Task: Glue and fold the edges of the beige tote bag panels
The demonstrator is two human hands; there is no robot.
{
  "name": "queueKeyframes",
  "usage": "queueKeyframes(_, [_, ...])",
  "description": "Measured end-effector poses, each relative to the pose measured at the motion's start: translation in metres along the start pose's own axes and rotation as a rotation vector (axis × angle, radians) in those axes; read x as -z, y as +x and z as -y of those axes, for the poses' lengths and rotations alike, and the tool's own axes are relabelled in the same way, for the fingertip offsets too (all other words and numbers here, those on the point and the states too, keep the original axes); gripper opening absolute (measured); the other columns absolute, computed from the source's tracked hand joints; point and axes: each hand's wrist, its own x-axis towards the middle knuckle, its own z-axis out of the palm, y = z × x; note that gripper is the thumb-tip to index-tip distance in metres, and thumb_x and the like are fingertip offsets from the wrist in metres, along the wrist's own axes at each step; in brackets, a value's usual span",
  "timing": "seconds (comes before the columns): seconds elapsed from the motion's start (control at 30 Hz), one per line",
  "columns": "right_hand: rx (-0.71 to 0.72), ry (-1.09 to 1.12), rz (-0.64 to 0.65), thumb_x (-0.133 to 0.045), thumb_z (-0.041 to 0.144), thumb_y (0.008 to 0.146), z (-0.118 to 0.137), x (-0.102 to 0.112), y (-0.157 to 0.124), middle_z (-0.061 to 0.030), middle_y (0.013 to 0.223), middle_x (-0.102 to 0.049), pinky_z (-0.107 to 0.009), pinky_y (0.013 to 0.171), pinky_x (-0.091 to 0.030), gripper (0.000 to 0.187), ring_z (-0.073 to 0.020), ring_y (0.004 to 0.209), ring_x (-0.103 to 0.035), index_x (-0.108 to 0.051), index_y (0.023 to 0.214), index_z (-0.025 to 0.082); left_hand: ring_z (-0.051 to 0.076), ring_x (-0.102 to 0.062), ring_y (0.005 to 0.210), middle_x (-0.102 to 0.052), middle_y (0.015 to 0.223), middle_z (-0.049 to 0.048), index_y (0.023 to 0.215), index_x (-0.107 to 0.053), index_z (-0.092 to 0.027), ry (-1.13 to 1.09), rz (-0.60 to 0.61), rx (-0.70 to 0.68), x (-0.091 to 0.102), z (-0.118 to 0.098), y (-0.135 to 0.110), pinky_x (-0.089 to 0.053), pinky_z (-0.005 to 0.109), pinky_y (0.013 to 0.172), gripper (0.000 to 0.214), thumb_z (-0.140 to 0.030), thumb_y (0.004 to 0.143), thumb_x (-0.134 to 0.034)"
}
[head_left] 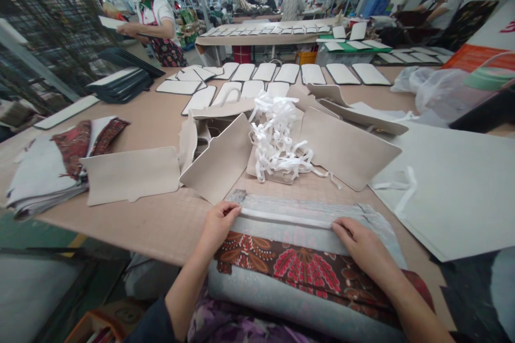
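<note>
A narrow white strip (287, 218) runs straight across the grey-backed fabric (277, 230) in front of me. My left hand (220, 223) pinches its left end between thumb and fingers. At the other end, my right hand (358, 241) grips the strip in the same way. Below the strip the fabric is folded over, showing a brown band with a red and orange floral print (306, 270). Its rolled grey part hangs at the table's front edge. Just beyond the fabric lies a tangled heap of white strips (277, 139).
Beige panels (217, 163) stand and lean around the heap. White dark-edged pads (287, 73) lie in rows behind. Folded fabric (48, 166) rests at left, a large white sheet (454, 182) at right. A person (155, 21) stands at the far left, holding a pad.
</note>
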Motion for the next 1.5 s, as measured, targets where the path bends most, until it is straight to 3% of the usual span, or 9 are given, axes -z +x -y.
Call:
queueKeyframes(0.13, [-0.006, -0.029, -0.032, -0.036, 0.046, 0.083, 0.000, -0.002, 0.000, -0.0042, 0.078, -0.062, -0.035, 0.072, -0.043, 0.031, -0.0219, 0.076, -0.058, -0.055, 0.075, 0.023, 0.009, -0.044, 0.047, -0.053, 0.050, -0.0036, 0.062, -0.060, -0.015, -0.127, -0.036, 0.140, 0.000, 0.002, 0.002, -0.032, 0.020, 0.046, 0.026, -0.040, 0.060, -0.068])
queueKeyframes(0.23, [0.007, -0.032, -0.053, -0.037, 0.045, 0.083, 0.001, -0.004, 0.001, -0.0038, 0.078, -0.062, -0.034, 0.071, -0.043, 0.030, -0.0215, 0.077, -0.058, -0.055, 0.074, 0.023, 0.006, -0.035, 0.039, -0.046, 0.044, -0.0062, 0.067, -0.061, -0.014, -0.263, 0.026, 0.235, -0.001, 0.004, 0.003, -0.024, 0.019, 0.039, 0.033, -0.045, 0.058, -0.068])
queueKeyframes(0.43, [-0.006, -0.052, -0.040, -0.035, 0.045, 0.084, 0.000, -0.006, 0.003, -0.0037, 0.080, -0.063, -0.034, 0.071, -0.042, 0.031, -0.0216, 0.078, -0.058, -0.054, 0.075, 0.023, 0.005, -0.035, 0.038, -0.051, 0.049, -0.0042, 0.077, -0.065, -0.011, -0.280, 0.108, 0.287, 0.000, 0.003, 0.005, -0.023, 0.018, 0.038, 0.036, -0.043, 0.059, -0.067])
queueKeyframes(0.57, [-0.003, -0.057, -0.044, -0.035, 0.046, 0.084, -0.002, -0.007, 0.004, -0.0041, 0.079, -0.062, -0.035, 0.072, -0.042, 0.031, -0.0217, 0.077, -0.058, -0.053, 0.075, 0.023, 0.004, -0.039, 0.041, -0.058, 0.056, -0.0007, 0.068, -0.061, -0.012, -0.298, 0.130, 0.309, 0.003, 0.002, 0.007, -0.024, 0.016, 0.037, 0.030, -0.040, 0.058, -0.069])
queueKeyframes(0.9, [-0.015, -0.085, -0.041, -0.033, 0.045, 0.086, 0.003, -0.007, 0.003, -0.0034, 0.079, -0.061, -0.034, 0.071, -0.042, 0.032, -0.0210, 0.076, -0.058, -0.053, 0.075, 0.023, 0.002, -0.032, 0.037, -0.051, 0.045, -0.0032, 0.066, -0.063, -0.011, -0.486, 0.279, 0.461, 0.010, 0.001, 0.014, -0.023, 0.016, 0.037, 0.033, -0.041, 0.058, -0.073])
queueKeyframes(1.0, [-0.019, -0.081, -0.027, -0.031, 0.046, 0.087, 0.000, -0.008, 0.003, -0.0040, 0.081, -0.061, -0.036, 0.074, -0.043, 0.034, -0.0218, 0.078, -0.058, -0.053, 0.077, 0.023, 0.002, -0.035, 0.038, -0.058, 0.053, -0.0003, 0.070, -0.063, -0.011, -0.427, 0.281, 0.463, 0.010, 0.001, 0.017, -0.025, 0.016, 0.038, 0.033, -0.041, 0.059, -0.071])
queueKeyframes(1.1, [-0.027, -0.075, 0.002, -0.030, 0.049, 0.087, -0.009, -0.011, 0.006, -0.0044, 0.084, -0.062, -0.037, 0.075, -0.044, 0.036, -0.0225, 0.081, -0.059, -0.054, 0.080, 0.024, 0.004, -0.039, 0.039, -0.064, 0.063, 0.0021, 0.070, -0.059, -0.013, -0.292, 0.166, 0.408, 0.006, 0.003, 0.017, -0.026, 0.017, 0.037, 0.031, -0.042, 0.062, -0.067])
queueKeyframes(1.27, [0.000, -0.061, 0.057, -0.033, 0.052, 0.086, -0.025, -0.015, 0.008, -0.0043, 0.090, -0.064, -0.036, 0.072, -0.045, 0.035, -0.0222, 0.083, -0.061, -0.056, 0.084, 0.026, 0.008, -0.039, 0.041, -0.057, 0.052, -0.0017, 0.064, -0.057, -0.015, -0.020, 0.031, 0.296, -0.001, 0.004, 0.016, -0.029, 0.020, 0.043, 0.027, -0.042, 0.067, -0.059])
queueKeyframes(1.5, [-0.059, -0.069, 0.002, -0.028, 0.051, 0.088, -0.009, -0.012, 0.006, -0.0044, 0.092, -0.063, -0.038, 0.080, -0.043, 0.037, -0.0232, 0.088, -0.060, -0.054, 0.086, 0.024, 0.014, -0.048, 0.052, -0.053, 0.051, -0.0015, 0.059, -0.055, -0.017, 0.161, -0.019, 0.182, -0.005, 0.005, 0.017, -0.035, 0.024, 0.052, 0.027, -0.042, 0.070, -0.053])
